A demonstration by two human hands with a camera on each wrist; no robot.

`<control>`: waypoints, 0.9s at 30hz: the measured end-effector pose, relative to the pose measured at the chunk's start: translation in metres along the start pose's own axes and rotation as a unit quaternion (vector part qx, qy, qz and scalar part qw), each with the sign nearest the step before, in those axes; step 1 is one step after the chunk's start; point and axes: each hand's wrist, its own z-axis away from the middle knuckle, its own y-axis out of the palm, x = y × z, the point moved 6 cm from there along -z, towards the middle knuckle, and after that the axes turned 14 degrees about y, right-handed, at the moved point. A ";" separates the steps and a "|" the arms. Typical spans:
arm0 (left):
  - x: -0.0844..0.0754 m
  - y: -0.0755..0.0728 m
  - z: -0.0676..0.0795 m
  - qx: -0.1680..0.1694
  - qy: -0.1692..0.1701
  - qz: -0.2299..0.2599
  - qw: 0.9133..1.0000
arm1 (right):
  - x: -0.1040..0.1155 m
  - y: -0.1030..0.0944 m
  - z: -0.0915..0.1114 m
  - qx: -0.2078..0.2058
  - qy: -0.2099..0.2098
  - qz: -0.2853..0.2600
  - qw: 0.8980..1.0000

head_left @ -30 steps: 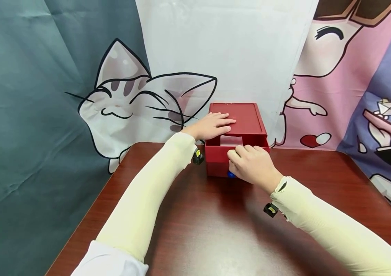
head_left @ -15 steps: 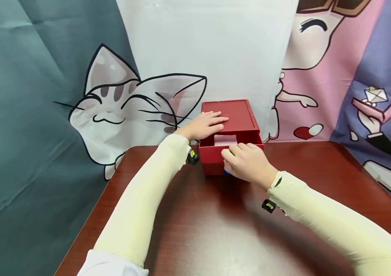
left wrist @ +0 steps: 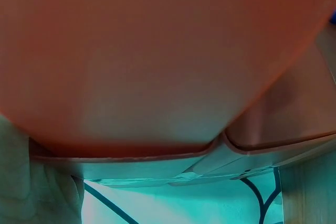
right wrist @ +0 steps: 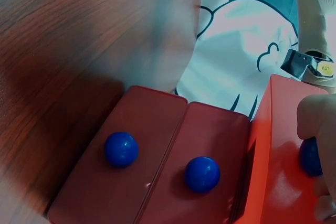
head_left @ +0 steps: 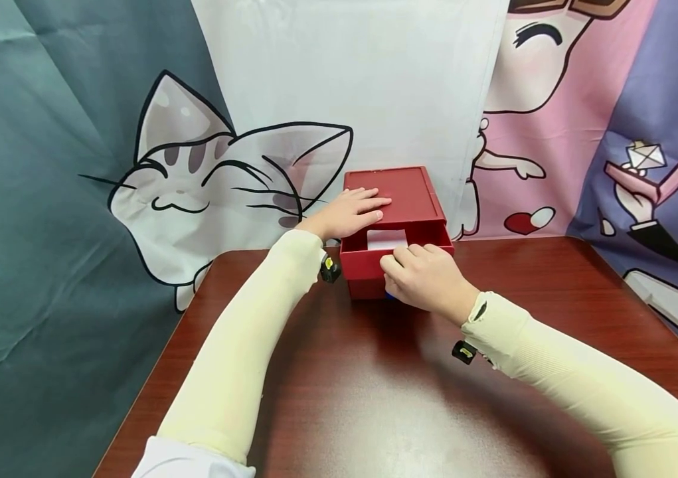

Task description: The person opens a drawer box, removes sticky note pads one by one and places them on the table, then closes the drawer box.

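Observation:
A red drawer box (head_left: 395, 192) stands at the back of the table. Flat on its lid, fingers spread, rests my left hand (head_left: 343, 214). The top drawer (head_left: 359, 265) is pulled partway out, and a pale pinkish flat piece (head_left: 388, 239) shows inside it. With curled fingers my right hand (head_left: 425, 279) holds that drawer's blue knob (right wrist: 310, 157), mostly hidden by the fingers. In the right wrist view two lower drawers are shut, each with a round blue knob (right wrist: 202, 174). The left wrist view is mostly filled by the box's red surface (left wrist: 131, 66).
The glossy brown table (head_left: 339, 392) extends toward me and to both sides of the box. Directly behind the box hangs a printed cloth (head_left: 374, 79) with cartoon figures. Each wrist carries a small black camera (head_left: 464, 352).
The head view has shifted slightly. Both hands keep their places on the box, and the top drawer appears a little farther out than before.

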 end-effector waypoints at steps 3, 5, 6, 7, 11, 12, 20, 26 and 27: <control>0.000 0.000 0.000 0.000 0.001 0.000 1.000 | 0.000 -0.001 0.000 0.002 -0.001 0.001 1.000; 0.001 0.000 0.000 0.000 0.000 0.000 1.000 | 0.001 -0.001 0.000 0.001 -0.002 0.001 1.000; 0.001 0.000 0.000 0.000 -0.001 0.000 1.000 | 0.001 -0.001 0.000 -0.001 -0.003 0.001 1.000; 0.001 0.000 0.000 0.000 -0.002 -0.001 1.000 | 0.001 -0.002 0.000 -0.002 -0.003 0.002 1.000; 0.001 0.000 -0.001 0.000 -0.004 -0.003 1.000 | 0.002 -0.003 0.001 -0.013 -0.005 -0.001 1.000; 0.001 0.000 -0.001 0.001 -0.005 -0.003 1.000 | 0.002 -0.003 0.001 -0.015 -0.005 -0.001 1.000; -0.001 -0.001 0.000 -0.001 -0.003 -0.006 1.000 | 0.005 -0.006 0.000 -0.026 -0.006 -0.003 1.000; 0.000 0.000 0.000 -0.001 -0.005 -0.007 1.000 | 0.005 -0.006 0.001 -0.028 -0.008 -0.005 1.000; 0.000 0.000 0.000 -0.001 -0.005 -0.007 1.000 | 0.006 -0.006 0.001 -0.028 -0.009 -0.006 1.000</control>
